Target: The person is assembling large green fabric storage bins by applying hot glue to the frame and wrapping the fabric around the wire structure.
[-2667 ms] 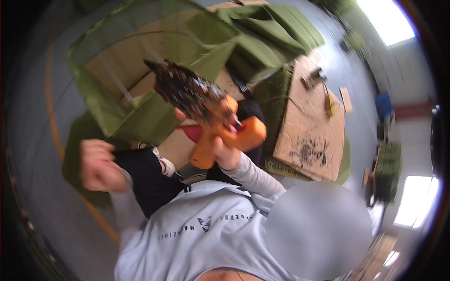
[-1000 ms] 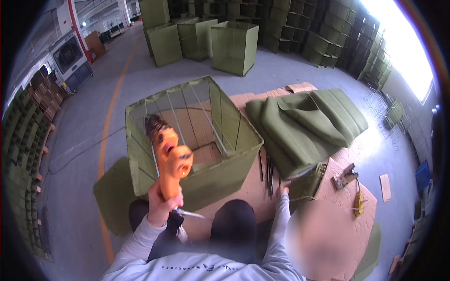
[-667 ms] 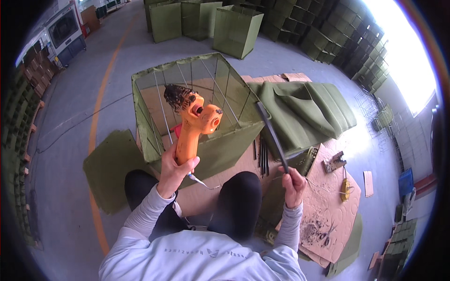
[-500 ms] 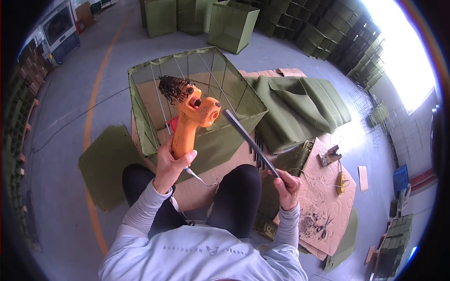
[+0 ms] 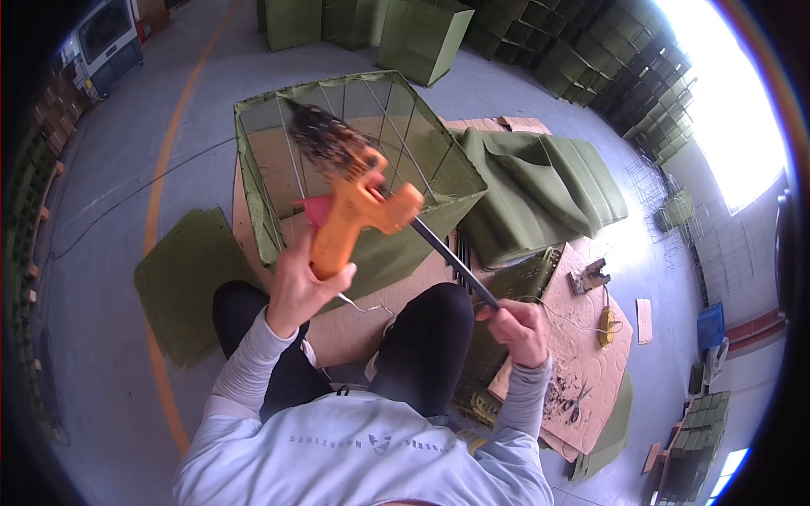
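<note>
My left hand (image 5: 295, 282) is wrapped round the handle of an orange hot glue gun (image 5: 337, 232) with a red trigger. Dark, crusted glue coats the gun's nozzle end, which is blurred. Between the fingers of my right hand (image 5: 519, 331) is a long dark grey glue stick (image 5: 451, 260). Its far tip meets the rear end of the gun; I cannot tell whether it sits inside. Beneath the gun stands an open box frame covered in green fabric (image 5: 371, 261), with thin metal rods showing inside.
Folded green fabric (image 5: 548, 185) lies to the right of the box. Cardboard (image 5: 591, 337) at right carries scissors (image 5: 576, 405), glue scraps and a yellow power socket (image 5: 607, 327). A flat green panel (image 5: 190, 287) lies at left. Green boxes (image 5: 426, 38) stand at the back.
The glue gun has tilted, its rear end swinging right and down towards the stick. The gap between stick tip and gun has closed. My right hand has shifted slightly right.
</note>
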`<state>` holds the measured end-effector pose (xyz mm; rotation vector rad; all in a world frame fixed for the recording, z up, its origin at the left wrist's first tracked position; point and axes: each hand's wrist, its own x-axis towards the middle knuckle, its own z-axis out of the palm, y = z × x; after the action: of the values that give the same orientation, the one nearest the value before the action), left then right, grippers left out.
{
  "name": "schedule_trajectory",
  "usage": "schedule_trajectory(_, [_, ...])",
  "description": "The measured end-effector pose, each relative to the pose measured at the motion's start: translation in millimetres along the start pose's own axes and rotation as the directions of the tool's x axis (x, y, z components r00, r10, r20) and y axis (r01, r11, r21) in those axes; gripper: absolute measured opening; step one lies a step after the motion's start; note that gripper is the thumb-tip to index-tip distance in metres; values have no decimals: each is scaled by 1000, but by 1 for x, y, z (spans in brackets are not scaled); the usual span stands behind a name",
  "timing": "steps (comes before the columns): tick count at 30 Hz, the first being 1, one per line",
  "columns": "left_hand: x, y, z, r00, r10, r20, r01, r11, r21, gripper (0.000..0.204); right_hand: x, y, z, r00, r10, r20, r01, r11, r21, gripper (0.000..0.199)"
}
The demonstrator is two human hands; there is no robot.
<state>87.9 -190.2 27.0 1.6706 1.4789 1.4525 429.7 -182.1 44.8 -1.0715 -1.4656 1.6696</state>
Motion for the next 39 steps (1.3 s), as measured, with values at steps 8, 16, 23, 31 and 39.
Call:
schedule_trajectory(8, [2,1,7,999,6,-51,-11,996,-91,37,10,20,20,935,-356,8,262,704,661,86])
schedule_trajectory(16, [-1,24,46,986,-133,99,165,847,-505,43,48,28,83,874,-486,-9,473,845,251,107])
schedule_trajectory(23, [-31,24,87,940,122,318,-8,942,-337,42,77,-8,109,926,-300,-230,359,890,282,51])
schedule_trajectory(31, [73,-39,-94,952,290,-100,-285,957,58,29,47,22,60,958,-281,-50,281,896,343,49])
schedule_trajectory(39, [73,-114,-83,954,300,11,-299,945,132,43,57,49,113,930,-174,325,65,945,320,62])
